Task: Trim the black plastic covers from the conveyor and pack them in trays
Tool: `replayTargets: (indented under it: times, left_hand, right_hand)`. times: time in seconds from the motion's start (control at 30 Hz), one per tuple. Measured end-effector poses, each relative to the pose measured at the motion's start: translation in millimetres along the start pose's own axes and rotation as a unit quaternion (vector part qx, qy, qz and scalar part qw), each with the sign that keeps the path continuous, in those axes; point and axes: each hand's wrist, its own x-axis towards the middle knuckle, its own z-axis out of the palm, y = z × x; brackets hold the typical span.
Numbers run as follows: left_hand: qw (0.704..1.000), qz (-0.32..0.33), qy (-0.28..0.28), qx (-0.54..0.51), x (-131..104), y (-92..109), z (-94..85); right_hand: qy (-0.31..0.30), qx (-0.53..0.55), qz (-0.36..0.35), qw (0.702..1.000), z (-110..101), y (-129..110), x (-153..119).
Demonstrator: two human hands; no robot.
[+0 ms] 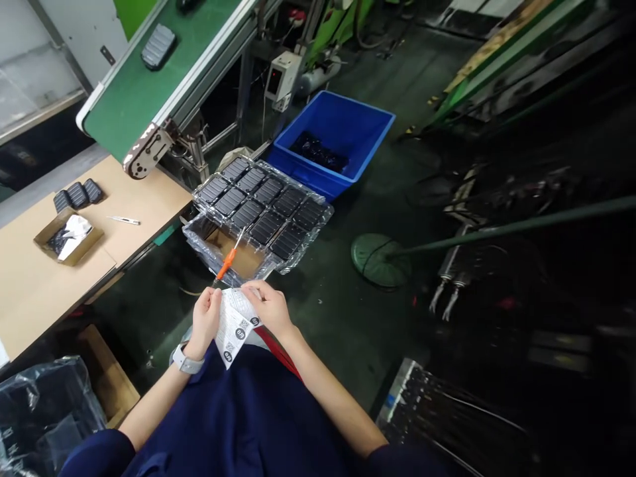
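Observation:
White printed paper labels point(233, 318) with round black marks and small square codes are held between my two hands, in front of my body. My left hand point(206, 315) pinches their left edge, and a light-coloured watch sits on that wrist. At the upper right edge, my right hand point(268, 308) has its fingers closed on the same paper. Just beyond the hands, an orange-handled tool point(227, 264) points up toward a tray of black ribbed parts point(263, 205). That tray lies over a plastic-lined box point(201, 240).
A green conveyor point(116, 99) carries a black part point(159, 46) at the upper left. On the tan table point(144, 199) are several black parts point(78, 195), a small carton point(82, 252) and a pen-like tool point(123, 220). A blue bin point(365, 132) and a round green stand base point(380, 260) stand beyond.

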Motion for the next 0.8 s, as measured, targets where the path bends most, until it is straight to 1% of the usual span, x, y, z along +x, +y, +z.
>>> replayTargets:
  times: [0.07, 0.13, 0.23, 0.3, 0.33, 0.37, 0.4, 0.47, 0.5, 0.53, 0.57, 0.63, 0.67, 0.73, 0.8]
  left_hand:
    - [0.998, 0.048, 0.005, 0.03, 9.8, 2.5, 21.9]
    - [0.995, 0.086, -0.008, 0.052, 21.3, 4.2, 47.0]
    - [0.991, 0.105, -0.048, 0.069, 34.8, 7.9, 93.6]
    - [0.986, 0.118, -0.074, 0.088, 41.0, 12.0, 127.1]
    - [0.985, 0.126, -0.074, 0.096, 44.5, 14.4, 143.2]
    - [0.984, 0.136, -0.061, 0.101, 48.9, 16.9, 158.5]
    - [0.983, 0.147, -0.036, 0.106, 54.4, 19.3, 173.2]
    - [0.98, 0.159, 0.019, 0.12, 67.3, 23.4, 202.7]
    - [0.978, 0.158, 0.028, 0.13, 73.5, 24.8, 218.9]
    - [0.98, 0.148, 0.01, 0.135, 78.5, 25.6, 236.8]
    - [0.98, 0.137, -0.026, 0.139, 81.7, 26.1, 256.9]
    - [0.974, 0.11, -0.128, 0.149, 80.7, 26.0, 303.1]
    - [0.966, 0.093, -0.183, 0.158, 76.6, 25.8, 328.1]
    - [0.94, 0.049, -0.285, 0.18, 63.3, 25.5, 377.7]
    - [0.916, 0.006, -0.358, 0.182, 48.0, 26.0, 421.7]
  right_hand:
    - [0.04, 0.002, -0.001, 0.999, -15.2, 4.0, 9.7]
    - [0.083, 0.002, 0.005, 0.997, -30.9, 10.8, 18.1]
    - [0.167, 0.002, 0.033, 0.985, -60.4, 23.7, 26.4]
    - [0.218, 0.007, 0.05, 0.975, -89.2, 34.7, 30.6]
    - [0.253, 0.011, 0.056, 0.966, -107.9, 41.6, 32.6]
    - [0.301, 0.017, 0.062, 0.951, -129.9, 49.5, 34.5]
    - [0.362, 0.024, 0.067, 0.93, -155.2, 58.3, 36.3]
    - [0.474, 0.034, 0.076, 0.876, -213.1, 77.5, 38.9]
    - [0.503, 0.038, 0.082, 0.859, -243.9, 86.9, 39.6]
    - [0.507, 0.041, 0.087, 0.857, -274.2, 95.4, 40.0]
    - [0.492, 0.042, 0.093, 0.864, -303.2, 102.7, 40.2]
    - [0.445, 0.046, 0.106, 0.888, -354.0, 113.7, 40.4]
    - [0.425, 0.049, 0.111, 0.897, -375.4, 117.7, 41.0]
    - [0.394, 0.062, 0.113, 0.91, -410.5, 124.0, 44.2]
    - [0.367, 0.077, 0.11, 0.921, -437.4, 129.4, 50.6]
